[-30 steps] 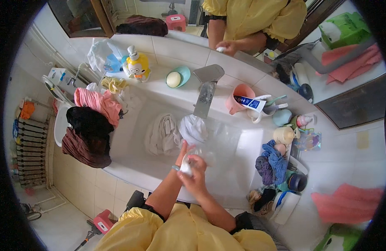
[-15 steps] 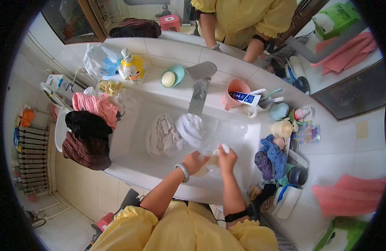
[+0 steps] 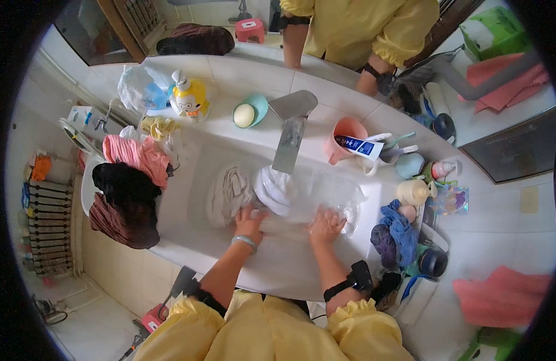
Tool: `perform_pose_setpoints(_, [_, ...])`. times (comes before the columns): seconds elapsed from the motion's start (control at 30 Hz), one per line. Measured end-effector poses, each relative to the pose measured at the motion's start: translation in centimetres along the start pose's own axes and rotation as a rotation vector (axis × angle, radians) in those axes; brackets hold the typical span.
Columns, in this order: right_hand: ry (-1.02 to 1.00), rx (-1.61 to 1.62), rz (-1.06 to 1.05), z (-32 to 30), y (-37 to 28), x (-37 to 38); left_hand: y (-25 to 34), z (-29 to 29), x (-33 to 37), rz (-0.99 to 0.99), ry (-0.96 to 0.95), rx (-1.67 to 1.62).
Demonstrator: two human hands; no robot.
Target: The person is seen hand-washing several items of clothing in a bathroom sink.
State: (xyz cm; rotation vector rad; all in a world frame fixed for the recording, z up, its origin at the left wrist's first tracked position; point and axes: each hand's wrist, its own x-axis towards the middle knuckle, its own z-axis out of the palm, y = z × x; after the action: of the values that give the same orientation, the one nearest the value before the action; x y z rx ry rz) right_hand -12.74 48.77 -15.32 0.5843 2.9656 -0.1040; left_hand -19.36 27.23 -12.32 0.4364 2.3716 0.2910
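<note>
A white sink (image 3: 193,237) holds water. My left hand (image 3: 249,224), with a pale bracelet on its wrist, is down at the water beside a bunched off-white cloth (image 3: 228,195). Its fingers are stretched out and slightly blurred. My right hand (image 3: 326,227) lies in the water further right, fingers spread. Between the two hands stretches a pale, thin piece of cloth (image 3: 284,227), blurred under the surface; its exact kind cannot be made out. A white cloth (image 3: 274,189) sits below the faucet (image 3: 290,141).
Pink, black and brown clothes (image 3: 126,204) are heaped on the left rim. A yellow pump bottle (image 3: 189,99) and a soap dish (image 3: 258,108) stand behind. At right are a pink cup (image 3: 346,135) with a toothpaste tube (image 3: 365,147), a cream bottle (image 3: 413,192) and blue cloth (image 3: 401,228).
My hands have come down from above the sink into the water and moved apart. Their fingers have loosened from the pale thin cloth and spread out. The water splashes near my right hand.
</note>
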Motion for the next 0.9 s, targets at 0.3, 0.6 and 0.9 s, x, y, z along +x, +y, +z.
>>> perform_pose_setpoints(0.3, [-0.091,1.464,0.144,-9.6,-7.7,-6.4,5.5,0.7,-1.1,-0.306,-0.317,-2.339])
perform_pose_setpoints(0.6, [0.427,0.919,-0.278,-13.2,-11.0,-8.3,5.3,0.0,-0.8,-0.172,-1.0,-2.4])
perform_pose_setpoints(0.9, [0.269,1.005,0.259,-7.1,-3.1,-1.2,5.8,-0.2,0.1,0.042,0.035,-0.754])
